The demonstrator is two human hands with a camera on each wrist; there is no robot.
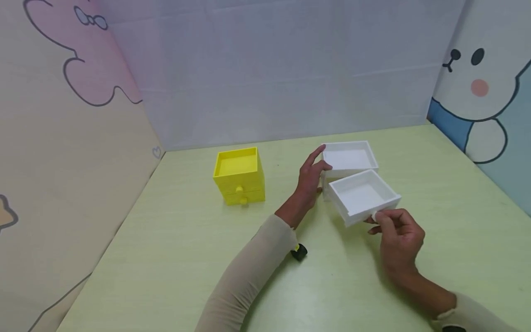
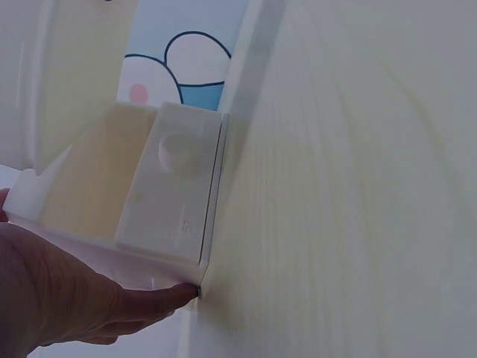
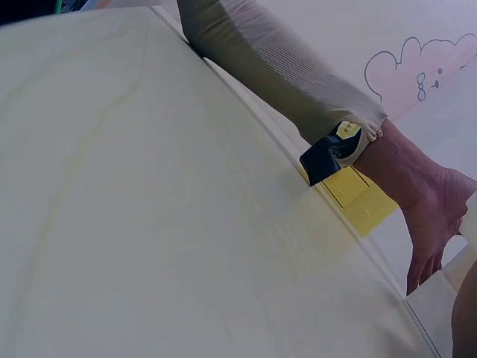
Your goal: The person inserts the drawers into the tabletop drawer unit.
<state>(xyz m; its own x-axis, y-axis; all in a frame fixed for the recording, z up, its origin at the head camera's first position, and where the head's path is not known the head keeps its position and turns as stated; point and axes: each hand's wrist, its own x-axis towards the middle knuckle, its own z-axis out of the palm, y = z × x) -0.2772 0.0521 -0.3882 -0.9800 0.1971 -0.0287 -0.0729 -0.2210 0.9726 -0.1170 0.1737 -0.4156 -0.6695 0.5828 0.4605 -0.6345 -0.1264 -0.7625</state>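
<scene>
A small white drawer cabinet [image 1: 349,157] stands on the table with a shallow tray-like top. My left hand [image 1: 309,182] grips its left side, with fingers at the upper edge and a digit low near the table. In front of the cabinet, a white drawer [image 1: 362,193] is out of its slot, tilted and bare inside. My right hand [image 1: 401,240] pinches this drawer's round knob [image 1: 375,215] between thumb and fingers. From the left wrist, the vacant upper slot [image 2: 97,171] shows above a closed lower drawer [image 2: 168,194]. Only a sliver of the right hand [image 3: 466,317] appears in its own wrist view.
A yellow drawer cabinet [image 1: 237,163] with two knobs stands left of the white one. A black wrist device [image 1: 299,252] sits at the left cuff. Cartoon-printed panels [image 1: 477,83] flank the pale table [image 1: 174,258], and a plain sheet [image 1: 282,69] hangs behind.
</scene>
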